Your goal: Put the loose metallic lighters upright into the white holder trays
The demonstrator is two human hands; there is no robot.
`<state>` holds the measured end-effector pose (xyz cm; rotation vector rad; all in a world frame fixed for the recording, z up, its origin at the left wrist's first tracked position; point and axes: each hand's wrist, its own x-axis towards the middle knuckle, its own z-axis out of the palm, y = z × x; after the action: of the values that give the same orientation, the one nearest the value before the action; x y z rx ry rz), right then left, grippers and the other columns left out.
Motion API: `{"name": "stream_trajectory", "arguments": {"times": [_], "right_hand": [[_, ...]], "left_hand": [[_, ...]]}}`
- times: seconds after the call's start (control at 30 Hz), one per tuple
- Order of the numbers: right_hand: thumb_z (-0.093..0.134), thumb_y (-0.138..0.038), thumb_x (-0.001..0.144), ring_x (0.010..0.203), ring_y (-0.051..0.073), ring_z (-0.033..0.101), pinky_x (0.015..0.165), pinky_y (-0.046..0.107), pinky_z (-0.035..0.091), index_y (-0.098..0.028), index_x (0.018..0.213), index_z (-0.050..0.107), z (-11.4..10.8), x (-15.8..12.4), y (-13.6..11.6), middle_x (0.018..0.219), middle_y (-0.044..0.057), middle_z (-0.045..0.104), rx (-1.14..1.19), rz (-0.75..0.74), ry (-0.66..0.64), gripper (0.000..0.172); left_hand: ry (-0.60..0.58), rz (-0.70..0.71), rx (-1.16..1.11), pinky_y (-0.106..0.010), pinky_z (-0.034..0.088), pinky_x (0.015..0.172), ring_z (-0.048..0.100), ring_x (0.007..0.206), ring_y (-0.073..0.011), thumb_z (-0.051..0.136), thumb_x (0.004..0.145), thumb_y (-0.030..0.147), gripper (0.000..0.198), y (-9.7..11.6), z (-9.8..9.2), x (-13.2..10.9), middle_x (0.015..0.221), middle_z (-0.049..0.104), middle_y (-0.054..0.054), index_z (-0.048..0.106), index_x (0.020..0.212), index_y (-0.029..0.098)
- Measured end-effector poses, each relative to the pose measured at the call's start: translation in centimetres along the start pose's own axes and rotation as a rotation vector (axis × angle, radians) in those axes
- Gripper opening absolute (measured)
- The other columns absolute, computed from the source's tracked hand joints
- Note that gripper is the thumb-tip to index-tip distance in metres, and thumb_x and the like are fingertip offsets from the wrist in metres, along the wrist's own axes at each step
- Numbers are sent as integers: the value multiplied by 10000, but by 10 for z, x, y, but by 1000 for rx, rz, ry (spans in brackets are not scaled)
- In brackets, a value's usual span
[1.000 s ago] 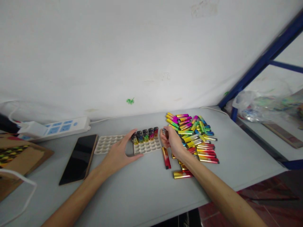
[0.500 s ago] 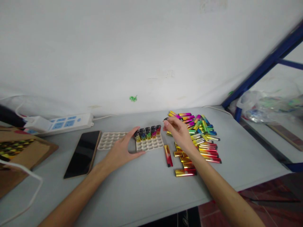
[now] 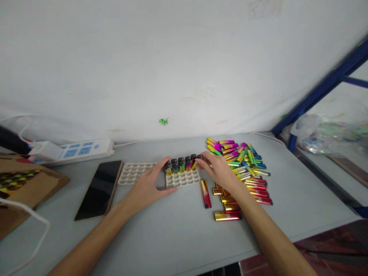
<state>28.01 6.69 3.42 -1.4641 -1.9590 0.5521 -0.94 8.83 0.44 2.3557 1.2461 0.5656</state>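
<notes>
A cream cell tray [image 3: 184, 178] lies on the grey table [image 3: 172, 230], with several coloured lighters [image 3: 180, 164] standing in its back row. My left hand [image 3: 149, 183] rests open against the tray's left and front edge. My right hand [image 3: 216, 171] reaches to the row's right end, fingers pinched on a lighter [image 3: 198, 158] that stands at the tray's back right corner. A pile of loose lighters [image 3: 244, 168] lies right of the tray. One red and gold lighter [image 3: 205, 193] lies by itself in front of the tray.
A second tray part [image 3: 132, 172] extends left. A black phone [image 3: 99, 188] lies further left, with a white power strip [image 3: 74, 149] behind it along the wall. A cardboard box [image 3: 25, 188] sits at the far left. A blue rack frame [image 3: 324, 88] and plastic bags [image 3: 322, 130] stand on the right.
My right hand carried a lighter from beside the pile up and left, then down to the right end of the tray's back row. My left hand stayed on the tray.
</notes>
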Motion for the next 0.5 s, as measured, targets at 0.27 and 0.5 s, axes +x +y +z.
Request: {"name": "stream_trajectory", "arguments": {"times": [0.27,0.5], "right_hand": [[555,-364,1090,836,228,641,725,308,410,-207,1035,649,-1,-2,-3,924,78,705,-217,-126,-110,191],[556,-401,1084,810,226,624,735,308,448,-203,1080,680,14,-2,-4,905,86,674,-356,-59,-13,234]], "left_hand": [[5,18,19,-445,472,1205,598,1416,-317,819,846,484,972,-2,2,1,1623,530,-70,293,1644,310],[25,30,19,-463,462,1215,590,1424,-325,808,848,492,966,-3,2,0,1629,523,-73,288,1643,313]]}}
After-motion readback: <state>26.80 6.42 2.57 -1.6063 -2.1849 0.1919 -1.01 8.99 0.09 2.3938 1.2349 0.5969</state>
